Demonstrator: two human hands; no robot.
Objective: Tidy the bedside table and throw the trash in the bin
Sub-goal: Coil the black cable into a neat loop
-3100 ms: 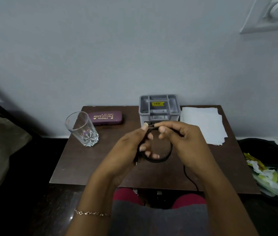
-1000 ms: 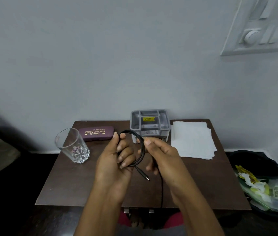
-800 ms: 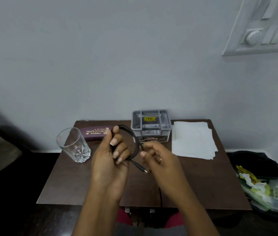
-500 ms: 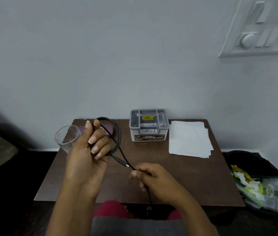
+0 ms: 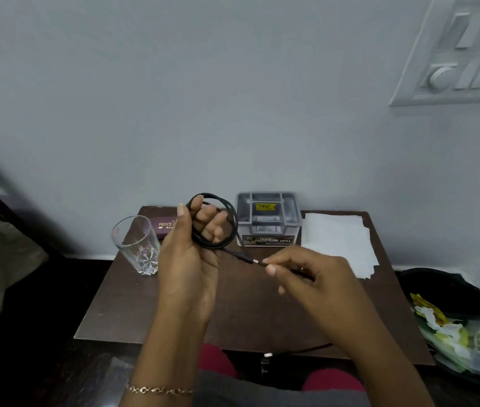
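Two grips held one thin black coiled cable (image 5: 230, 212) above the dark brown wooden bedside table (image 5: 247, 312): my left hand (image 5: 191, 259) clutched the coil, my right hand (image 5: 312, 277) pinched its metal-tipped plug end (image 5: 246, 258).

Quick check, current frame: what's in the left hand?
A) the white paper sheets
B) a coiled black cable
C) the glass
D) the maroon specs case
B: the left hand grips the coiled black cable, fingers through its loops, while the right hand pinches the plug end; the glass stands untouched on the table.
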